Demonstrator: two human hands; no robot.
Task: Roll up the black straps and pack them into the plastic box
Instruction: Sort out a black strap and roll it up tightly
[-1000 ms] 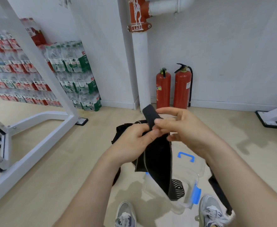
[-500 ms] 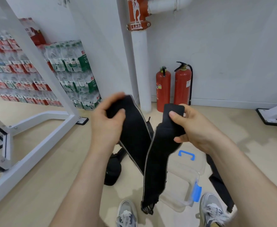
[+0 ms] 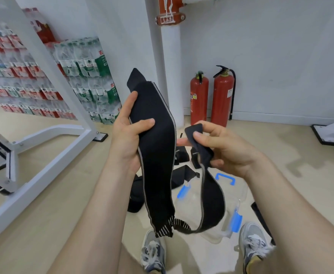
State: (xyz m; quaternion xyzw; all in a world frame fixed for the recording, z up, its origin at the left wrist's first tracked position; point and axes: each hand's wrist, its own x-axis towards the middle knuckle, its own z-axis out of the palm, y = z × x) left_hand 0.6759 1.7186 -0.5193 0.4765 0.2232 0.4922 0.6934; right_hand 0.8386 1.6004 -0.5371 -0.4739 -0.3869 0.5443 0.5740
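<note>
Since a second ago the hands have drawn apart, so the black strap (image 3: pixel 156 155) now hangs in an open loop above the plastic box (image 3: pixel 239 194), the left hand (image 3: pixel 126 139) gripping its wide end and the right hand (image 3: pixel 227 153) pinching the narrow tab, seemingly ready for rolling.

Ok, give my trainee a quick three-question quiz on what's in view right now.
1. True or false: the black strap is already rolled up.
2. How many red fire extinguishers stand at the wall?
3. The plastic box is: A on the floor; B on a chair; C on a table.
Key: 1 false, it hangs unrolled between the left hand and right hand; 2 two; 3 A.
</note>
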